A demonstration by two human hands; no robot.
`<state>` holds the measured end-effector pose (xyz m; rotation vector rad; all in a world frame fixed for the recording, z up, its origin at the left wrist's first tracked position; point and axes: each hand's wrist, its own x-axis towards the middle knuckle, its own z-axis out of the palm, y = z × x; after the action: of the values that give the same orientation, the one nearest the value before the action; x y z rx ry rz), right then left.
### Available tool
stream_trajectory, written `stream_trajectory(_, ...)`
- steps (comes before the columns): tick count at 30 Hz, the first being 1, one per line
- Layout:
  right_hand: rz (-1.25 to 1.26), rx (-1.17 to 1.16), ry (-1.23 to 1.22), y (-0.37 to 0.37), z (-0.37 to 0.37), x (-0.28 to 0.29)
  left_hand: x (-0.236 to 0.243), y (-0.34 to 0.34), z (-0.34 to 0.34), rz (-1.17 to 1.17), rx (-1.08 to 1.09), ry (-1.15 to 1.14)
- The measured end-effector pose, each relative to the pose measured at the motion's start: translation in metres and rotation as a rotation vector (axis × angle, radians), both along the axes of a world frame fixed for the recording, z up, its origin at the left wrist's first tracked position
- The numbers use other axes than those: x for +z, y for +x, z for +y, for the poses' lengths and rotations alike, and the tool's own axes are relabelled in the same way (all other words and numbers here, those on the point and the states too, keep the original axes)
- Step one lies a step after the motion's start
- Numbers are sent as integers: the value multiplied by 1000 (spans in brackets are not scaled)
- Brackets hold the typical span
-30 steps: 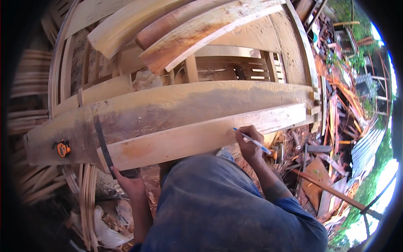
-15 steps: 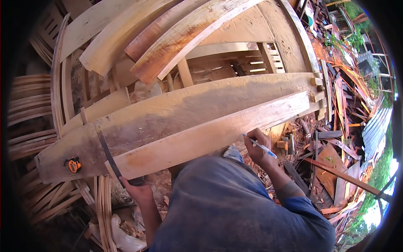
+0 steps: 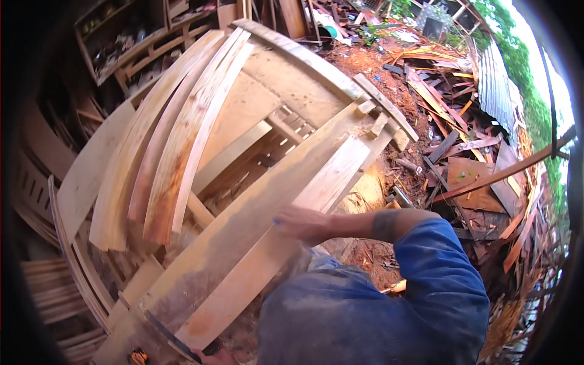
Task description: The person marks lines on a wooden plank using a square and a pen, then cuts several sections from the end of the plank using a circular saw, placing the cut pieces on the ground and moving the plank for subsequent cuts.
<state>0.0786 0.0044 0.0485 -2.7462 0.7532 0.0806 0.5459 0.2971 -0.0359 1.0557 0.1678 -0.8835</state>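
Note:
A pale plank [image 3: 231,292] lies slantwise on a long, dusty board [image 3: 201,267]. My left hand [image 3: 216,357], at the bottom edge and partly cut off, grips a dark carpenter's square [image 3: 167,336] at the plank's near end. Over the plank's middle is my right hand [image 3: 301,224], smeared by motion. A blue tip of the pen [image 3: 277,221] shows at its fingers; the rest of the pen is hidden. An orange and black tape measure [image 3: 139,356] rests on the board near the square.
Several curved timber pieces [image 3: 164,164] lie across the bench to the left. Small wooden blocks [image 3: 378,125] stick out at the board's far end. Scrap wood [image 3: 468,182] covers the ground on the right, with a long bar [image 3: 486,179] slanting above it.
The view has turned, so the plank now slants more steeply. My right hand has swung from beside the plank's near edge to over its middle, with the pen. My left hand stays by the square.

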Motion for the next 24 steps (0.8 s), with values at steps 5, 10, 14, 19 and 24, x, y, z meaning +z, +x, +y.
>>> stream_trajectory(5,-96,41,-31,-36,-9,48,10,-32,-38,-70,-41,46)
stream_trajectory(10,-159,-54,-153,-162,-73,67,9,-111,-70,-17,-252,80)
stream_trajectory(14,-62,-123,-62,-288,-131,51,4,-213,-108,134,-589,126)
stream_trajectory(19,43,-199,-191,-361,-175,59,88,-337,-171,88,-494,292)
stream_trajectory(24,-335,-56,-148,-291,-176,100,152,-396,-238,-234,-838,205)
